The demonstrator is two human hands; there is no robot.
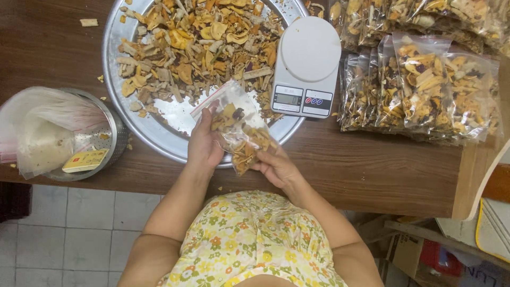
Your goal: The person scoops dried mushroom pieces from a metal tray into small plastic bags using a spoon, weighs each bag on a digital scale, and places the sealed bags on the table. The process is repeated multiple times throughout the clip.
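Fingers (212,119) of both hands around clear, chip-filled zip bag (239,127).

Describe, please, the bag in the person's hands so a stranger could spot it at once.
Find the round metal tray on the table. At its near rim, both hands hold a clear bag of dried chips. Unlike the bags stacked right of the scale, it is held up, apart.

Light: bright, even, from overhead.
Shadows: soft and short under the hands.
Glare: pale sheen on the round metal tray (159,125) and filled clear bags (425,90).
Focus: centre sharp, lower corners softer.
Distortion: slight bending at edges.
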